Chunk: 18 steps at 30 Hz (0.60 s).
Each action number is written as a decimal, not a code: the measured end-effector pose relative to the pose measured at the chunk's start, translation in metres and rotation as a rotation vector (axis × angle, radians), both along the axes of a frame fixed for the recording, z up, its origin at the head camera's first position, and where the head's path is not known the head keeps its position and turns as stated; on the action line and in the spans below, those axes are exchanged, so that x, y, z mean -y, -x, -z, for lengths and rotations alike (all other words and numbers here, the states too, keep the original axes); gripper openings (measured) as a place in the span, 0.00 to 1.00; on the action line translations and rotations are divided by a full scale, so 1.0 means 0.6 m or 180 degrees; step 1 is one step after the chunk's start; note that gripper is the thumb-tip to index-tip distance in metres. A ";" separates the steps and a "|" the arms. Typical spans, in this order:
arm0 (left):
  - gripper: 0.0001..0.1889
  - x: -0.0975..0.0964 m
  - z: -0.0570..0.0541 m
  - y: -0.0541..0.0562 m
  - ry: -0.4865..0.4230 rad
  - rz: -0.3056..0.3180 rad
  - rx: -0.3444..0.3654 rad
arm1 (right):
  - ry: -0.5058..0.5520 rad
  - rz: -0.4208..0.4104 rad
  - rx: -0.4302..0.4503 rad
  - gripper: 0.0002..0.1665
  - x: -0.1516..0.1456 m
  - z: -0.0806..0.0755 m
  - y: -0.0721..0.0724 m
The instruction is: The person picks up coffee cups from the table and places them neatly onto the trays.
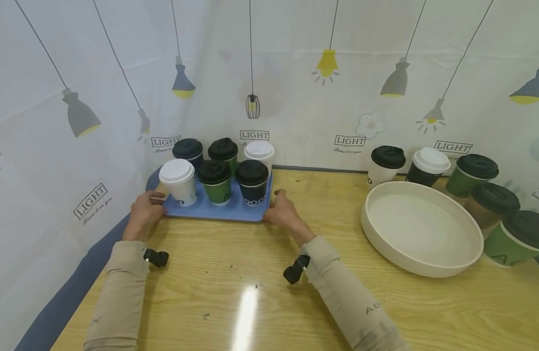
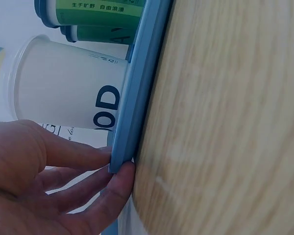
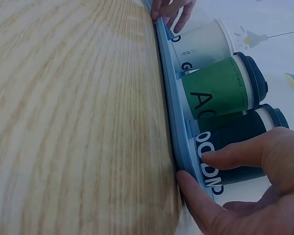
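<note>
A blue rectangular tray [image 1: 208, 211] bears several lidded paper cups in two rows. In its front row stand a white cup [image 1: 182, 190], a green cup [image 1: 217, 190] and a black cup [image 1: 253, 190]. At the tray's front left corner my left hand [image 1: 145, 213] pinches the edge, thumb above and fingers beneath, beside the white cup. My right hand [image 1: 283, 210] grips the front right corner. In the right wrist view one finger [image 3: 198, 196] lies under the tray edge, while the thumb [image 3: 240, 151] overlaps the black cup. The back-row cups are partly hidden.
A large round cream tray [image 1: 394, 253] lies on the wooden table [image 1: 199, 282] at the right. Several lidded cups stand behind and beside it, among them a green cup [image 1: 506, 243]. A white cloth backdrop [image 1: 291, 117] printed with lamps borders the table's back and left.
</note>
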<state>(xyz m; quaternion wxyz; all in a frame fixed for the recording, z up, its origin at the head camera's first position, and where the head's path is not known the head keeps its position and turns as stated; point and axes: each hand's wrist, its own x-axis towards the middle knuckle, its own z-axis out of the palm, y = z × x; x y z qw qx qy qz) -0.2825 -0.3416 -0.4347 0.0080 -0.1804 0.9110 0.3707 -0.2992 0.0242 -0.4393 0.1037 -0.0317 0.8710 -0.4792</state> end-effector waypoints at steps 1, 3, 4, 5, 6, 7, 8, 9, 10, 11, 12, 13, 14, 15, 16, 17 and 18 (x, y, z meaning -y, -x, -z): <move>0.33 -0.001 0.000 -0.001 0.0007 -0.0028 -0.0007 | 0.0006 -0.0005 -0.0013 0.51 0.000 0.000 -0.001; 0.32 -0.003 0.002 -0.003 0.0022 -0.0060 -0.0041 | 0.0035 -0.0016 -0.0030 0.50 0.001 -0.002 -0.003; 0.31 -0.004 0.002 -0.003 0.0020 -0.0064 -0.0056 | 0.0053 -0.0020 -0.0033 0.50 0.002 -0.003 -0.003; 0.31 -0.005 0.003 -0.004 0.0029 -0.0063 -0.0069 | 0.0066 -0.0021 -0.0039 0.49 0.002 -0.004 -0.004; 0.31 -0.005 0.003 -0.005 0.0048 -0.0058 -0.0085 | 0.0075 -0.0024 -0.0041 0.49 0.002 -0.005 -0.005; 0.30 -0.005 0.003 -0.005 0.0069 -0.0056 -0.0105 | 0.0081 -0.0027 -0.0044 0.49 0.003 -0.005 -0.005; 0.30 -0.005 0.004 -0.005 0.0092 -0.0054 -0.0122 | 0.0093 -0.0028 -0.0042 0.49 0.003 -0.006 -0.006; 0.29 -0.005 0.004 -0.005 0.0094 -0.0060 -0.0125 | 0.0093 -0.0030 -0.0039 0.49 0.004 -0.005 -0.006; 0.29 -0.005 0.004 -0.005 0.0091 -0.0065 -0.0123 | 0.0095 -0.0029 -0.0032 0.48 0.004 -0.005 -0.006; 0.29 -0.005 0.005 -0.005 0.0082 -0.0074 -0.0121 | 0.0092 -0.0028 -0.0031 0.48 0.004 -0.004 -0.006; 0.29 -0.005 0.005 -0.005 0.0066 -0.0082 -0.0119 | 0.0083 -0.0028 -0.0036 0.48 0.004 -0.003 -0.006; 0.29 -0.005 0.005 -0.005 0.0053 -0.0079 -0.0118 | 0.0076 -0.0032 -0.0045 0.48 0.004 -0.002 -0.006; 0.29 -0.005 0.004 -0.006 0.0039 -0.0071 -0.0115 | 0.0069 -0.0035 -0.0055 0.47 0.003 -0.002 -0.006; 0.29 -0.005 0.004 -0.007 0.0014 -0.0070 -0.0114 | 0.0058 -0.0044 -0.0065 0.47 0.003 -0.001 -0.006; 0.29 -0.005 0.005 -0.007 0.0006 -0.0063 -0.0121 | 0.0058 -0.0054 -0.0075 0.47 0.003 -0.001 -0.006; 0.29 -0.006 0.005 -0.008 -0.0001 -0.0061 -0.0127 | 0.0056 -0.0067 -0.0082 0.47 0.003 -0.001 -0.006; 0.28 -0.006 0.005 -0.008 0.0001 -0.0055 -0.0132 | 0.0058 -0.0084 -0.0088 0.47 0.002 -0.001 -0.006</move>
